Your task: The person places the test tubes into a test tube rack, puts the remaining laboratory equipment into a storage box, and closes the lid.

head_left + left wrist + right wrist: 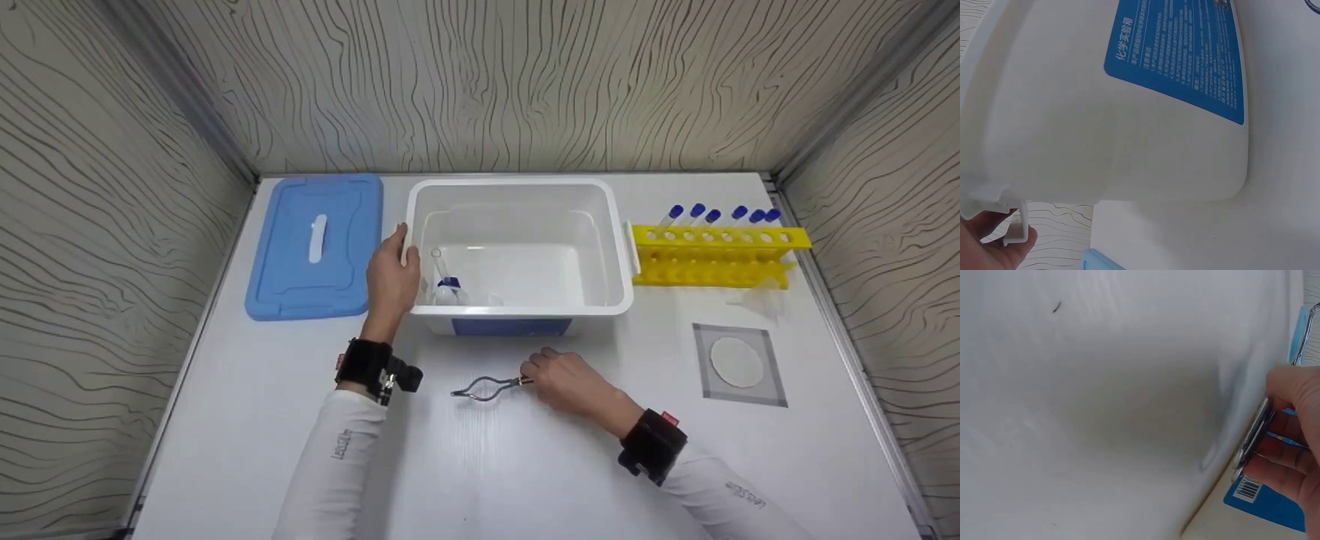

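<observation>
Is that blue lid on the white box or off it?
Off: the blue lid lies on the table beside the open white box.

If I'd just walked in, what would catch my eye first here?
Probably the bright yellow test tube rack, right of the white box, holding blue-capped tubes. Left of the box lies a flat blue lid. In front of the box, the right fingers grip metal crucible tongs.

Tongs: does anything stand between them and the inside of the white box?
Yes: the near wall of the box. The tongs, held by the right hand, are in front of it, so they would likely need lifting over the rim. Nothing visible covers the box; the lid lies to its left.
</observation>
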Demonstrator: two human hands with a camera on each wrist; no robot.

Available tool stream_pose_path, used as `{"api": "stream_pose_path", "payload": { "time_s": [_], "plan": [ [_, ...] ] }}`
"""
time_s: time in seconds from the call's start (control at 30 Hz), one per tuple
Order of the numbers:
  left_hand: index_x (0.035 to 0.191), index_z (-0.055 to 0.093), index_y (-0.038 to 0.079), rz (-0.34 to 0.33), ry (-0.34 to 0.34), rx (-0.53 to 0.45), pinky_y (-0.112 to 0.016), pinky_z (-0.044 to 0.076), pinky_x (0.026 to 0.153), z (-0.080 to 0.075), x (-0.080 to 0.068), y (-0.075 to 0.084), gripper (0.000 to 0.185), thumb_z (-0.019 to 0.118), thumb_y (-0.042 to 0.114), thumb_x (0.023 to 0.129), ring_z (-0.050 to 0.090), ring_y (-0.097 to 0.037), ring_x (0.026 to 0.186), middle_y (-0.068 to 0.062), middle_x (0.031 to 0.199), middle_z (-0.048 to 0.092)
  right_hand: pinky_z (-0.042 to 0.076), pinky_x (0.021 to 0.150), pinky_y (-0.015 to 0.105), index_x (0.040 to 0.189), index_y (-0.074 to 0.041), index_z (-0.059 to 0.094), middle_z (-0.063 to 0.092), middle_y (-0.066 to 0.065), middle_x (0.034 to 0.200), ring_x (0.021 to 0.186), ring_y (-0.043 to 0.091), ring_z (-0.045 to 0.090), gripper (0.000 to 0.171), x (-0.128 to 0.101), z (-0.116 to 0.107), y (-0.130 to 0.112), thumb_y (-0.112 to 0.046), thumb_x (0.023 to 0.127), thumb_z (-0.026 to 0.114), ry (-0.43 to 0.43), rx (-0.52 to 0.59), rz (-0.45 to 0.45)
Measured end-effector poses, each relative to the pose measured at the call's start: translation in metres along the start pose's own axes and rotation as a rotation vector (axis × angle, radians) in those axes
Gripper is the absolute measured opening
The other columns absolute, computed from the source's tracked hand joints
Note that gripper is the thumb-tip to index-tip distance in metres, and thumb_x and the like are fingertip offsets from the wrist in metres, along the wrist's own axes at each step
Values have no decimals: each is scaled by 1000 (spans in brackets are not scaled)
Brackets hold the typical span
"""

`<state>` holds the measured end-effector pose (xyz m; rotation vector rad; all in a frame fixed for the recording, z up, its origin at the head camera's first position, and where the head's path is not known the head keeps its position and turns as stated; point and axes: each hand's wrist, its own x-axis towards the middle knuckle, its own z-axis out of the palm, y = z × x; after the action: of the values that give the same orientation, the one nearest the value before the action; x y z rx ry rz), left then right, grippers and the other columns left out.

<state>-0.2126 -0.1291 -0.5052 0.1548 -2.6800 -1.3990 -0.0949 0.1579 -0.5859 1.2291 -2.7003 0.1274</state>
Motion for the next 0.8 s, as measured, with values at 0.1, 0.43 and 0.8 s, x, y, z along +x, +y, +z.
{"api": "stream_pose_path", "payload": {
  "time_s": [0.1, 0.43, 0.8],
  "plan": [
    [149, 42, 5, 0, -1, 0, -41, 43, 114, 0, 0, 0, 50, 47, 19, 102, 51, -30, 137, -16, 150, 50, 49, 55, 26, 87, -15, 65, 65, -3, 77, 70, 14, 59, 16, 2, -13, -3, -6, 75, 70, 24, 61, 25],
    [149, 43, 6, 2, 2, -10, -42, 43, 114, 0, 0, 0, 50, 48, 19, 101, 50, -30, 138, -15, 150, 51, 51, 65, 22, 97, -15, 69, 69, -4, 87, 77, 10, 59, 25, 13, -83, -3, -4, 75, 73, 75, 262, 117],
    [148, 44, 5, 17, 12, -16, -42, 43, 114, 1, 0, -1, 49, 48, 17, 101, 51, -30, 137, -16, 149, 52, 57, 67, 25, 101, -12, 70, 73, 0, 90, 79, 12, 66, 25, 36, -149, 21, -5, 78, 75, 233, 286, 228]
  ]
}}
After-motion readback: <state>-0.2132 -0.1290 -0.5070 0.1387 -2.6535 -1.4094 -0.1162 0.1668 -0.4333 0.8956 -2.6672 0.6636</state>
